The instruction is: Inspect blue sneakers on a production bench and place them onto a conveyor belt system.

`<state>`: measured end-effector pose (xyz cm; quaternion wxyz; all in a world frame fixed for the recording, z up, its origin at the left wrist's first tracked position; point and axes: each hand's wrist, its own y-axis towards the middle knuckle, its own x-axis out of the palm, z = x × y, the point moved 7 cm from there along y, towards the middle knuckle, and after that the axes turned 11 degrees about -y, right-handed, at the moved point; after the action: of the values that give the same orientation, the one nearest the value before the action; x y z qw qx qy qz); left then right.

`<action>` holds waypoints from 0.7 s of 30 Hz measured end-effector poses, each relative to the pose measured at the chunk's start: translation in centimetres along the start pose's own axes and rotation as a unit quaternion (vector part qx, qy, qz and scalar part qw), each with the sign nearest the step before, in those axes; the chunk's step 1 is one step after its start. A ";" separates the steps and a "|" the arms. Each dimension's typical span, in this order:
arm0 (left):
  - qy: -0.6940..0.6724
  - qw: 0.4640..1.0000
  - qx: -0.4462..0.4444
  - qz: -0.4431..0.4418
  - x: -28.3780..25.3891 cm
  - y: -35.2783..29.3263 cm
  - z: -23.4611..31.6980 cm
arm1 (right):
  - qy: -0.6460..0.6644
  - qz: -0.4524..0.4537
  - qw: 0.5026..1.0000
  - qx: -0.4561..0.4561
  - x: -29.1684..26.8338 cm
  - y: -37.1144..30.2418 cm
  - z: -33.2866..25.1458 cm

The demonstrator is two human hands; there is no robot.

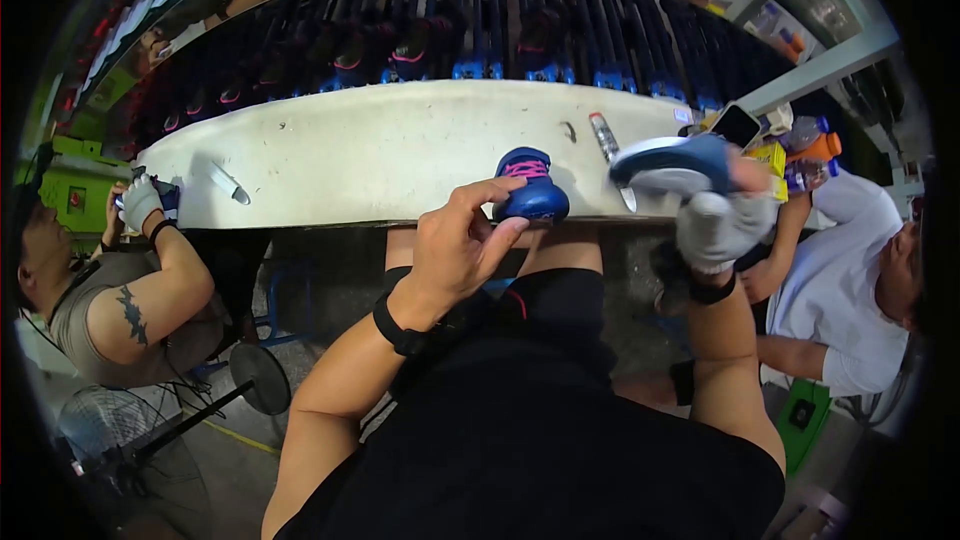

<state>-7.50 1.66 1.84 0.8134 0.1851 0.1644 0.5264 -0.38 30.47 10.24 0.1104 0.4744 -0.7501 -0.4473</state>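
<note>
A small dark blue shoe (530, 198) with pink laces sits at the near edge of the white work table (400, 140), its rounded toe towards me. My left hand (455, 245), bare with a black wristband, has its thumb and index finger on the left side of that toe. My right hand (722, 228), in a pale grey glove, is raised over the table's right end and closed round a second shoe (680, 162). That shoe is blue with a pale sole, tilted and smeared by motion. Some of the right fingers are hidden behind it.
A red-and-silver pen-like tool (604, 137) lies by the raised shoe; a pale blade-like tool (230, 183) lies farther left. Behind the table runs a rack (480, 30) carrying dark shoes. Co-workers sit at left (150, 310) and right (840, 270). Bottles (808, 175) stand at right.
</note>
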 end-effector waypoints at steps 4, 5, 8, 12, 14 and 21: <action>-0.023 1.000 -0.011 0.004 0.4 -1.0 0.0 | 0.195 -0.050 0.944 0.261 5.5 -8.2 0.4; -0.021 1.000 -0.017 -0.002 0.3 -1.0 0.6 | 0.240 -0.046 0.932 0.269 6.8 -9.1 -0.4; 0.019 0.996 0.064 -0.066 1.2 -0.5 3.2 | 0.211 -0.048 0.946 0.241 8.8 -10.7 -1.0; 0.069 0.993 0.068 -0.063 1.2 -0.7 2.8 | 0.086 -0.071 0.979 0.172 9.1 -10.6 -0.5; 0.076 0.993 0.068 -0.061 1.1 -0.8 2.5 | 0.035 -0.090 0.986 0.135 9.4 -10.2 -0.5; 0.083 0.993 0.047 -0.064 0.7 -0.6 2.3 | 0.046 -0.104 0.987 0.114 9.8 -9.8 -0.4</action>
<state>-5.67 1.75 3.50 0.8192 0.1679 0.2674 0.4788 0.65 20.82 0.29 0.0429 0.5792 -0.7371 -0.3454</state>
